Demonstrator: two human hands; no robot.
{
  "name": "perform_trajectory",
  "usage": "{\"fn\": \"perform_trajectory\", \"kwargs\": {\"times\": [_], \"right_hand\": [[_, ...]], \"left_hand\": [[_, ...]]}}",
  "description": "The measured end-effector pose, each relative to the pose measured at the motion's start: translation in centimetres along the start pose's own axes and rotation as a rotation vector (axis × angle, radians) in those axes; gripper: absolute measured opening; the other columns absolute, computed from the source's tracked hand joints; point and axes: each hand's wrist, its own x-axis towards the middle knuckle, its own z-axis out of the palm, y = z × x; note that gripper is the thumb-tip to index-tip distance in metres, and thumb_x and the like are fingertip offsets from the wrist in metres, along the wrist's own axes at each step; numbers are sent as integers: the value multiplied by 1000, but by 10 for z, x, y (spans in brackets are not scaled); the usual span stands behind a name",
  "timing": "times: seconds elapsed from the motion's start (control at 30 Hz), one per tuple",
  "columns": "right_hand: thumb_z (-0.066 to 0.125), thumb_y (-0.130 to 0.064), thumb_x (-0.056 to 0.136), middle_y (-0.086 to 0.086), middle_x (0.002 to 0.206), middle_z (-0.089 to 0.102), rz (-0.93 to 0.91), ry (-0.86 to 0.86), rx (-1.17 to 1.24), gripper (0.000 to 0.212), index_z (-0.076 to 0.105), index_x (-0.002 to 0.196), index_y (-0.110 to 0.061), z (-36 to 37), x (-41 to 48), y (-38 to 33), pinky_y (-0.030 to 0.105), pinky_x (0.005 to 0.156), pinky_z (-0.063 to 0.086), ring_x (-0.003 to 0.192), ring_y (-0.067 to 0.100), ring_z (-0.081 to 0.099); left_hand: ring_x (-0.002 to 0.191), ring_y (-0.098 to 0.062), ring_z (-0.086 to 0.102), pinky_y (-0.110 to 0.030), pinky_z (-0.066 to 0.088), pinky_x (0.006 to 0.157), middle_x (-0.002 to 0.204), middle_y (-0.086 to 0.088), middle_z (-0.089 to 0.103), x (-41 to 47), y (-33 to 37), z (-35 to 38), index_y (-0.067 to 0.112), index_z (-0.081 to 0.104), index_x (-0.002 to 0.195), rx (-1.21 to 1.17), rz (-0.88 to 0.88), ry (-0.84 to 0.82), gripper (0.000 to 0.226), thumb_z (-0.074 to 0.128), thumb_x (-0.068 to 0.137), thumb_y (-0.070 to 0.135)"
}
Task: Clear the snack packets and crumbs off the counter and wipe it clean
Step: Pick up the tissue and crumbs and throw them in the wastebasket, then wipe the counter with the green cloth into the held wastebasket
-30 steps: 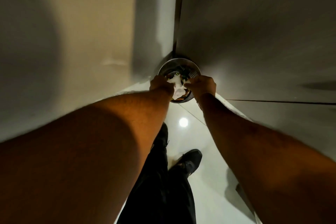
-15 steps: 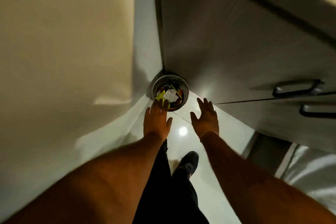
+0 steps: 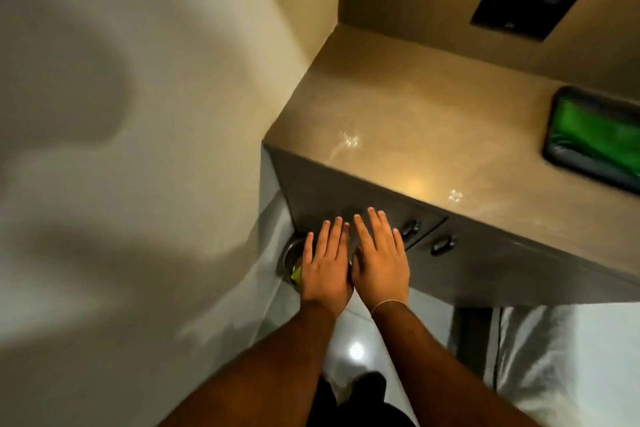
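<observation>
Hands side by side, left hand (image 3: pixel 325 265) and right hand (image 3: pixel 381 258), fingers flat and spread, gripping nothing. Round metal trash bin (image 3: pixel 289 258) with a yellow snack packet (image 3: pixel 296 274) sits under them. Glossy beige stone counter (image 3: pixel 415 121) at 1 o'clock, dark tray with green contents (image 3: pixel 595 139) at 2.

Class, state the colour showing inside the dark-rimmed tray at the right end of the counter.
Green inside the tray, seen in the head view, the only one; blur hides finer detail.
</observation>
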Motion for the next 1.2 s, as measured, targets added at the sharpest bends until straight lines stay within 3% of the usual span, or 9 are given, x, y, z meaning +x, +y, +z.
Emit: {"fn": "perform_trajectory", "kwargs": {"times": [0.1,0.17,0.33,0.47,0.6,1.03,1.2], "right_hand": [[48,-30,99,7,174,30,17,148,-34,63,42,161,-25,-57,19,2,53,131,22,164,26,20],[48,-31,100,7,176,25,79,197,-39,63,39,162,-26,-87,32,11,55,131,20,165,26,16],[46,-39,105,6,178,17,124,293,-119,63,32,165,-28,-158,68,40,55,131,18,166,25,10],[37,-46,106,5,178,15,136,361,-183,64,26,167,-29,-211,98,53,51,132,9,166,23,6],[39,-47,109,5,178,15,148,440,-214,64,24,168,-28,-258,124,60,54,133,12,166,25,7],[43,-48,107,5,178,15,262,349,-287,67,23,168,-29,-249,128,91,55,133,12,166,25,7],[45,-48,106,5,178,16,287,277,-277,68,24,168,-28,-235,126,105,55,132,13,166,26,9]], "left_hand": [[164,-29,22,-54,19,131,177,-6,25,12,11,-63,19,21,169,7,11,57,102,76,85,41],[161,-29,30,-54,22,129,173,-5,34,23,17,-97,21,31,167,-1,4,111,99,79,82,36],[163,-29,24,-55,24,130,176,-4,28,61,41,-179,21,27,169,-40,38,295,85,60,92,39],[167,-27,9,-52,10,133,180,-3,11,96,59,-232,23,17,171,-29,183,399,80,47,100,44],[167,-26,4,-53,12,133,181,-3,6,125,74,-272,24,14,171,-7,293,452,78,39,103,52],[167,-26,4,-54,15,133,181,-4,5,154,85,-246,24,12,172,-29,394,431,77,27,104,58],[167,-25,4,-53,12,133,181,-4,5,156,92,-217,24,14,172,-20,404,383,78,33,103,57]]}}
